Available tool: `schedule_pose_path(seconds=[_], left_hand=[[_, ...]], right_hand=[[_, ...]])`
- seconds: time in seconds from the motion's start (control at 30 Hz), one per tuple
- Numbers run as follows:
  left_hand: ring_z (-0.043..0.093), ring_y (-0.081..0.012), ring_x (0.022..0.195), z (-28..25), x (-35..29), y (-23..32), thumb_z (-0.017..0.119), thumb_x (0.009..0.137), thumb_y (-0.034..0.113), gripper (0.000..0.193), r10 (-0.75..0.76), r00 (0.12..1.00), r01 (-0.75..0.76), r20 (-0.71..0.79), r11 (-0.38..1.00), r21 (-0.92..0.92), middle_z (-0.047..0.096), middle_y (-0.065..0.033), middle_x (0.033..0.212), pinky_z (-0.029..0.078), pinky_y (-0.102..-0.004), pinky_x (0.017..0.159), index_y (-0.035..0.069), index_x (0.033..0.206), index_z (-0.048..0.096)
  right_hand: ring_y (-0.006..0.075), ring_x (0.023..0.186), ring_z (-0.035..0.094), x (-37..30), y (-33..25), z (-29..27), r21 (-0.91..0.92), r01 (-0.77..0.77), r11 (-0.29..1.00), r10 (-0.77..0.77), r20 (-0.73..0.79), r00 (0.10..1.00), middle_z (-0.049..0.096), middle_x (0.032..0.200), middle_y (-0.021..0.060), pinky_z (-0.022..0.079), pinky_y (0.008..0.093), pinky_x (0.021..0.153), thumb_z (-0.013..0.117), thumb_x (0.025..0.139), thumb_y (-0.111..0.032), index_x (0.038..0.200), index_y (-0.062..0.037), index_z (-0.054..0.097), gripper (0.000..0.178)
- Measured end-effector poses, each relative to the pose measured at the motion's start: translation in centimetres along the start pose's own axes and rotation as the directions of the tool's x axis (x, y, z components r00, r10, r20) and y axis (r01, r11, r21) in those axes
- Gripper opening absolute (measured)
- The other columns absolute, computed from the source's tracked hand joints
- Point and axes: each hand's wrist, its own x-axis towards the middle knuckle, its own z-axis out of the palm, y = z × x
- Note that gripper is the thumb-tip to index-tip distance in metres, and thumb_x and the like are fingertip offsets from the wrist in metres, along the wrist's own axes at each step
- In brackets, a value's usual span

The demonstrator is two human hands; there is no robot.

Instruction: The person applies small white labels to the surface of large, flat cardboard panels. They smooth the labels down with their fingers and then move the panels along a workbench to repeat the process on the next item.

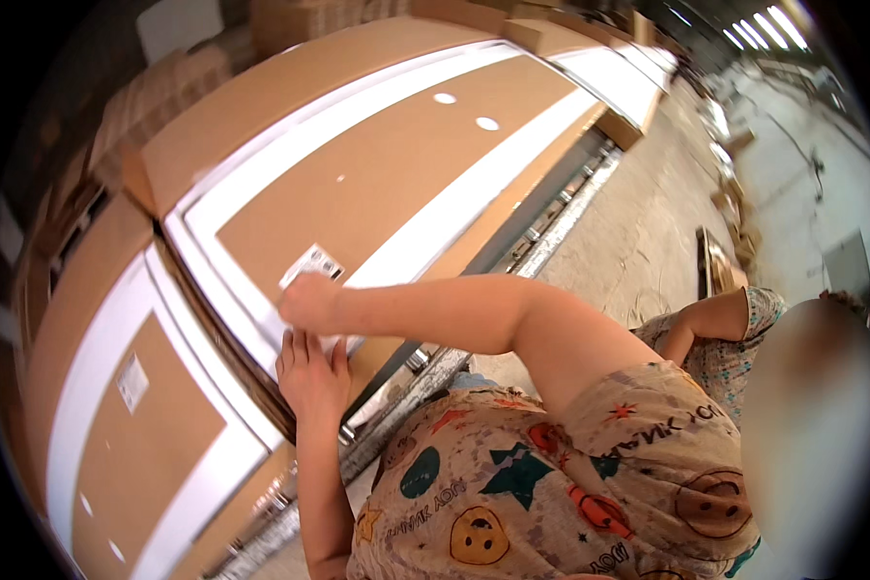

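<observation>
In front of me lies a large open carton (290, 101) holding a white framed panel (406, 253), whose middle is covered by a brown cardboard sheet (396, 164). My right hand (311, 303) is closed over the panel's near left corner, just below a white printed label (317, 261). Whatever its fingers hold, if anything, is hidden. Directly below it, my left hand (313, 379) rests on the white corner by the carton's edge, fingers stretched out and thumb apart.
A second carton (43, 333) with a similar white-edged panel (155, 290) stands to the left across a narrow gap. Both rest on a metal roller conveyor (551, 227). Another person (715, 333) is close by on the right. Stacked cartons (159, 97) fill the far left.
</observation>
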Motion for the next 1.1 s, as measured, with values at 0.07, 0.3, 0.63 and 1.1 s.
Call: schedule_pose_path(seconds=[0.07,0.3,0.63,1.1], left_hand=[[0.052,-0.0399,0.115,0.7,-0.1,-0.3,0.060,0.087,0.030,0.045,0.036,0.999,-0.037,-0.011,0.999,-0.025,0.057,-0.0215,0.122,0.041,-0.0478,0.093,-0.002,0.118,0.055],[0.051,-0.0407,0.112,1.2,-0.2,-0.4,0.061,0.087,0.029,0.045,0.092,0.994,-0.093,-0.054,0.996,-0.009,0.055,-0.0219,0.121,0.041,-0.0493,0.091,-0.004,0.117,0.055],[0.048,-0.0391,0.116,0.7,-0.8,-0.4,0.060,0.085,0.031,0.052,-0.064,0.997,0.060,-0.032,0.991,-0.120,0.056,-0.0251,0.118,0.037,-0.0458,0.096,-0.010,0.117,0.054],[0.046,-0.0342,0.118,1.0,-1.3,-0.4,0.057,0.088,0.033,0.053,-0.090,0.995,0.086,-0.036,0.993,-0.082,0.055,-0.0242,0.124,0.034,-0.0415,0.099,-0.013,0.114,0.057]], right_hand=[[0.0299,0.077,0.069,-0.1,0.5,-0.3,0.004,-0.042,0.999,0.042,0.010,0.999,0.069,0.081,0.0153,0.056,0.0392,0.063,0.063,0.072,-0.010,0.078,-0.0046,0.071,0.012],[0.0306,0.079,0.069,1.3,1.3,0.0,0.028,-0.042,0.999,0.040,0.077,0.996,0.070,0.084,0.0155,0.056,0.0401,0.064,0.066,0.071,-0.013,0.081,-0.0040,0.072,0.015],[0.0321,0.074,0.066,-0.1,0.5,-0.3,-0.010,0.148,0.989,-0.147,0.028,0.989,0.066,0.076,0.0148,0.055,0.0414,0.064,0.064,0.068,-0.010,0.073,-0.0063,0.069,0.008],[0.0286,0.067,0.064,0.0,2.6,0.3,-0.137,0.152,0.979,-0.152,0.009,0.988,0.062,0.070,0.0152,0.053,0.0373,0.062,0.064,0.080,-0.014,0.071,-0.0030,0.066,0.014]])
